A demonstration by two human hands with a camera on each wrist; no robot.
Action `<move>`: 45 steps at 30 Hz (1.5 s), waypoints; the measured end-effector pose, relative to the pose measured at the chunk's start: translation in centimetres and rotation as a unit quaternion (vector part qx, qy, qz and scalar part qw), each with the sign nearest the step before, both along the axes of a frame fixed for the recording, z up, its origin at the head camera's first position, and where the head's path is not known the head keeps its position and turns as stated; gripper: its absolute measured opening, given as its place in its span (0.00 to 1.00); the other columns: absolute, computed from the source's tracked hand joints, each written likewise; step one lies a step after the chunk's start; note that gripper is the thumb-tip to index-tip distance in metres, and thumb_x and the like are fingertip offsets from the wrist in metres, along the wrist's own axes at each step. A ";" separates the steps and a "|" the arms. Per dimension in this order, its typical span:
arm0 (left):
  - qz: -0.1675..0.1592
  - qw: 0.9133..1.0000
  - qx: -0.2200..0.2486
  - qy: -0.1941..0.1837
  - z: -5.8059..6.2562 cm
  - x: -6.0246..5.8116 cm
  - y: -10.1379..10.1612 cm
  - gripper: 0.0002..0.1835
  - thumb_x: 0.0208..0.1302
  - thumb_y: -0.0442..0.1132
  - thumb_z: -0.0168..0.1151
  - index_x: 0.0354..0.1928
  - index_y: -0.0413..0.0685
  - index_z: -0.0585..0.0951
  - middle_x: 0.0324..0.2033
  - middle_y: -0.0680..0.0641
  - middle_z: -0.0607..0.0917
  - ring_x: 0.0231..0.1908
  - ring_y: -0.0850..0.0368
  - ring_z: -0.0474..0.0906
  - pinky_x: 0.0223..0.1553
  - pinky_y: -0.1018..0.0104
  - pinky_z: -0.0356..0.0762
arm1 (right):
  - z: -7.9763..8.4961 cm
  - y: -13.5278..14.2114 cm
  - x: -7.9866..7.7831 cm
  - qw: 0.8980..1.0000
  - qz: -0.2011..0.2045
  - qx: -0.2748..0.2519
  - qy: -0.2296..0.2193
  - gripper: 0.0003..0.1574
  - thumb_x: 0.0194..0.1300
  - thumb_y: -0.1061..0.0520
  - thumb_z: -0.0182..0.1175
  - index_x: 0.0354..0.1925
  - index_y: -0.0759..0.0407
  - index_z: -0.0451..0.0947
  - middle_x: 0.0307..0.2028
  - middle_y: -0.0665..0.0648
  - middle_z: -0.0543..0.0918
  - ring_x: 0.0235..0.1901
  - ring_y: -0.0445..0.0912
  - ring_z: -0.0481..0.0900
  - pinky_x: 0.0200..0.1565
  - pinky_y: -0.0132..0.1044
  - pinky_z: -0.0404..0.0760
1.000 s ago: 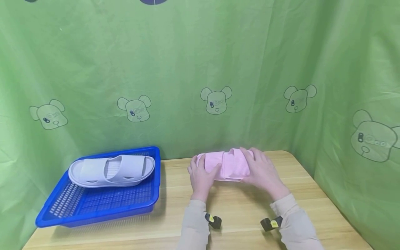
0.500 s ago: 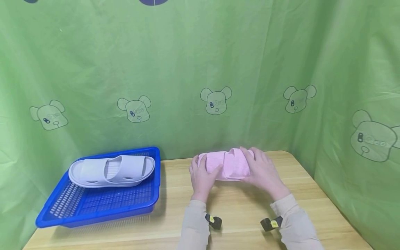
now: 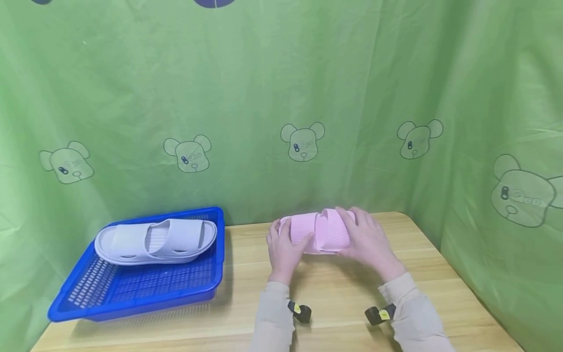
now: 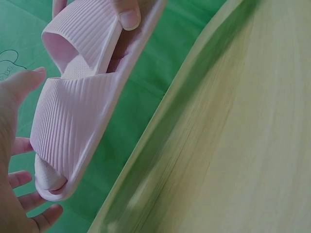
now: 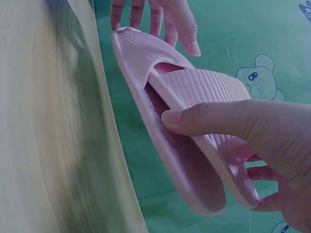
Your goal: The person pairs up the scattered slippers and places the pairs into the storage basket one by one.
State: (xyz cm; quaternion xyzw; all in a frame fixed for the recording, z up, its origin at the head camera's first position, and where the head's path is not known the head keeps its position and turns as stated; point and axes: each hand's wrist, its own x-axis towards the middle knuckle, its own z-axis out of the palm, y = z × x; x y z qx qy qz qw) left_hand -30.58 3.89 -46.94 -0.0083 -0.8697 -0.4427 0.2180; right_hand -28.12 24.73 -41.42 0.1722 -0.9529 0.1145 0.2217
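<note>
Two pink ribbed slippers [image 3: 302, 229] are fitted into each other, toe ends pointing apart, above the back edge of the wooden table. My right hand [image 3: 371, 239] grips them at the right end; in the right wrist view its thumb [image 5: 194, 120] presses over the strap side and its fingers reach round behind. At the other end my left hand [image 3: 283, 249] is spread loosely around the toe. Its fingers [image 4: 31, 200] touch the toe tip or lie just beside it, while its thumb [image 4: 29, 80] stands off the strap in the left wrist view.
On the left of the table [image 3: 343, 318] stands a blue plastic basket [image 3: 154, 298]. A pair of pale grey-lilac slippers [image 3: 132, 242], also fitted together, lies across its back part. Green curtain [image 3: 246, 186] with bear prints hangs behind and at both sides.
The left slipper and my left hand have shifted slightly right, narrowing the gap between the two pink straps. My right hand has kept its hold. The basket and grey slippers are unchanged.
</note>
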 end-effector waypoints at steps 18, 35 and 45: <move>-0.010 1.000 -0.001 0.015 0.1 -0.1 -0.4 0.38 0.49 0.65 0.69 0.61 0.58 0.77 0.66 0.43 0.68 0.65 0.42 0.64 0.61 0.41 0.69 | -0.2 0.8 -0.4 1.000 0.000 -0.004 -0.006 0.75 0.29 0.40 0.81 0.73 0.55 0.56 0.61 0.71 0.68 0.60 0.65 0.67 0.61 0.68 0.66; -0.088 0.996 -0.007 -0.001 0.5 0.1 -0.9 0.50 0.43 0.66 0.72 0.70 0.61 0.67 0.74 0.45 0.57 0.72 0.42 0.54 0.68 0.38 0.60 | 0.7 1.3 0.0 0.999 -0.003 -0.022 -0.031 0.76 0.30 0.40 0.81 0.73 0.55 0.54 0.63 0.71 0.67 0.60 0.65 0.67 0.58 0.70 0.68; -0.124 0.990 -0.066 -0.018 1.3 0.2 -1.5 0.60 0.38 0.62 0.77 0.75 0.62 0.57 0.76 0.46 0.50 0.75 0.41 0.47 0.70 0.35 0.54 | 0.9 1.7 0.0 0.999 0.006 -0.031 -0.035 0.76 0.30 0.43 0.81 0.74 0.55 0.54 0.63 0.70 0.67 0.60 0.64 0.67 0.60 0.69 0.66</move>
